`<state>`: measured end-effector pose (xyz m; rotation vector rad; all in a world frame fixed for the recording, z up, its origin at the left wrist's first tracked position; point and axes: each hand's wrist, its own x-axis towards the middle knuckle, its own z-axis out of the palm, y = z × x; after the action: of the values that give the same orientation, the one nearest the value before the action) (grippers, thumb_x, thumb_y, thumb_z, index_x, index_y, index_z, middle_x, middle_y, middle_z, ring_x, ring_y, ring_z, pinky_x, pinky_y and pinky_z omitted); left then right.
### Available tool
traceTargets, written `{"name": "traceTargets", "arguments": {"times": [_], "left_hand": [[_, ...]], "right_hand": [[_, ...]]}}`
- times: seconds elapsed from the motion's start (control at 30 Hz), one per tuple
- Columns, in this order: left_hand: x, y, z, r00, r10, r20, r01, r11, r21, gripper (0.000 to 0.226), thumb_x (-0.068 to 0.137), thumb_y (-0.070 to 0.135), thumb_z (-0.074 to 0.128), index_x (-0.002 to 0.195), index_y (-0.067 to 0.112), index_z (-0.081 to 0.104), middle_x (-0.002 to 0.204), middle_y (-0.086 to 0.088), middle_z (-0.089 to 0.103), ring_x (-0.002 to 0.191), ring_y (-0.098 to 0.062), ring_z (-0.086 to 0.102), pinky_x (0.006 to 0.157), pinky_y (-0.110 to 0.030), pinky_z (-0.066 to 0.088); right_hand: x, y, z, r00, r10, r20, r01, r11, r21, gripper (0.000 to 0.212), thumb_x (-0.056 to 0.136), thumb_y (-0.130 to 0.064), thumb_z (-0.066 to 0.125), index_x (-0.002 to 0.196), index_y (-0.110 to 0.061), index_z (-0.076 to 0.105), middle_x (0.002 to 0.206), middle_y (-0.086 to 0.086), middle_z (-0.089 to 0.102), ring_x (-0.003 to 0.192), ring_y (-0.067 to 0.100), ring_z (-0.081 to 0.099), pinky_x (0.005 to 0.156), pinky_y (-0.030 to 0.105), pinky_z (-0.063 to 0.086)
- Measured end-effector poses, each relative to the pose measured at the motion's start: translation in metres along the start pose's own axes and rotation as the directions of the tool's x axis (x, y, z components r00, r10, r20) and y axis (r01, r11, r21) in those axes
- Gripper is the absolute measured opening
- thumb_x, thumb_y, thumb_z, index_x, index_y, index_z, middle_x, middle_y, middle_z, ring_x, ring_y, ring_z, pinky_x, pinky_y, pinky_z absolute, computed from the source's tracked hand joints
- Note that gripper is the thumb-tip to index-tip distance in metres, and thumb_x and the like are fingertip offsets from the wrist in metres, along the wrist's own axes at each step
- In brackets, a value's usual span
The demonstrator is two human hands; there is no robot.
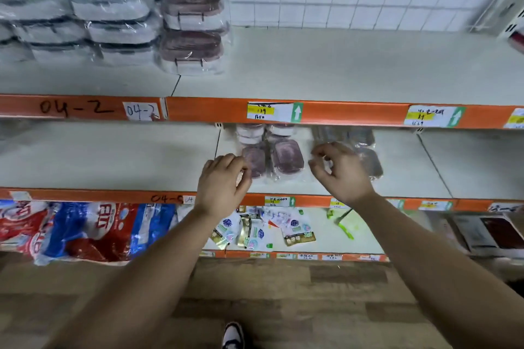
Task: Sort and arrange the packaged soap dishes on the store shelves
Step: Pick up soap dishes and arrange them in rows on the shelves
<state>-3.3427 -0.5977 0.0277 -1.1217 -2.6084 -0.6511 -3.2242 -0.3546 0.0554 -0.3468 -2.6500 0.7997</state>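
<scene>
On the middle shelf (113,156), soap dishes (286,160) behind left hand (222,183) and right hand (344,171), fingers (334,150) curled, grip unclear

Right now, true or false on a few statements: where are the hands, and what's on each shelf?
1. The left hand and right hand both reach to the middle shelf. True.
2. The maroon-lidded dishes on the upper shelf are stacked three high. False: two high.
3. The red and blue bags lie at the left of the bottom shelf. True.
4. The packaged soap dishes on the middle shelf sit at its far left end. False: they sit near the centre, between the hands.
</scene>
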Motion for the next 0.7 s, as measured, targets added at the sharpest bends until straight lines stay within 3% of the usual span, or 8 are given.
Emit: {"name": "traceTargets", "arguments": {"times": [0.17,0.3,0.4,0.47,0.53,0.6,0.7], "left_hand": [[-0.001,-0.028,0.062,0.980,-0.108,0.165,0.110,0.994,0.000,0.042,0.090,0.037,0.034,0.093,0.012,0.068,0.089,-0.005,0.069,0.082,-0.029,0.063,0.074,-0.035,0.047],[0.008,-0.047,0.110,0.959,-0.162,0.234,0.165,0.986,0.005,0.041,0.095,0.033,0.038,0.113,0.010,0.067,0.107,-0.011,0.069,0.097,-0.030,0.062,0.081,-0.035,0.047],[0.020,-0.054,0.141,0.958,-0.168,0.233,0.178,0.984,-0.024,0.037,0.101,0.023,0.043,0.131,0.011,0.060,0.128,-0.012,0.063,0.116,-0.029,0.056,0.097,-0.035,0.042],[0.030,-0.056,0.159,0.954,-0.175,0.245,0.172,0.985,0.034,0.041,0.104,0.024,0.040,0.142,0.014,0.051,0.148,-0.012,0.047,0.135,-0.028,0.042,0.114,-0.034,0.027],[0.039,-0.059,0.177,0.936,-0.232,0.265,0.213,0.972,0.098,0.045,0.106,0.032,0.034,0.148,0.020,0.043,0.160,-0.009,0.028,0.146,-0.029,0.026,0.121,-0.035,0.017],[0.046,-0.063,0.192,0.918,-0.290,0.269,0.271,0.957,0.107,0.047,0.103,0.043,0.035,0.146,0.025,0.046,0.163,-0.010,0.019,0.146,-0.033,0.025,0.117,-0.039,0.027],[0.055,-0.065,0.205,0.914,-0.329,0.239,0.310,0.944,0.114,0.051,0.095,0.057,0.046,0.133,0.024,0.054,0.155,-0.011,0.028,0.130,-0.033,0.044,0.100,-0.039,0.043]], "right_hand": [[0.011,0.043,0.061,0.998,0.053,0.040,-0.051,0.997,-0.052,0.019,0.087,-0.021,0.071,0.103,-0.011,0.074,0.109,0.007,0.070,0.103,0.032,0.063,0.089,0.037,0.051],[0.023,0.066,0.108,0.991,0.084,0.102,-0.076,0.993,-0.085,0.035,0.087,-0.037,0.062,0.115,-0.019,0.072,0.128,0.009,0.065,0.125,0.033,0.052,0.095,0.035,0.046],[0.035,0.077,0.140,0.987,0.129,0.100,-0.118,0.986,-0.117,0.044,0.089,-0.041,0.064,0.128,-0.022,0.065,0.141,0.014,0.055,0.140,0.038,0.038,0.107,0.042,0.040],[0.043,0.081,0.160,0.990,0.141,0.018,-0.136,0.977,-0.166,0.046,0.086,-0.047,0.061,0.123,-0.021,0.068,0.137,0.015,0.059,0.137,0.041,0.041,0.107,0.044,0.042],[0.049,0.081,0.173,0.984,0.164,-0.076,-0.176,0.965,-0.196,0.046,0.084,-0.052,0.062,0.116,-0.019,0.070,0.137,0.011,0.060,0.132,0.042,0.045,0.101,0.043,0.044],[0.052,0.083,0.183,0.974,0.201,-0.100,-0.219,0.949,-0.227,0.047,0.085,-0.053,0.067,0.116,-0.017,0.068,0.138,0.008,0.056,0.128,0.041,0.045,0.095,0.042,0.045],[0.057,0.085,0.194,0.965,0.239,-0.111,-0.262,0.915,-0.306,0.059,0.081,-0.059,0.067,0.118,-0.013,0.059,0.133,0.010,0.051,0.116,0.040,0.050,0.089,0.045,0.046]]}}
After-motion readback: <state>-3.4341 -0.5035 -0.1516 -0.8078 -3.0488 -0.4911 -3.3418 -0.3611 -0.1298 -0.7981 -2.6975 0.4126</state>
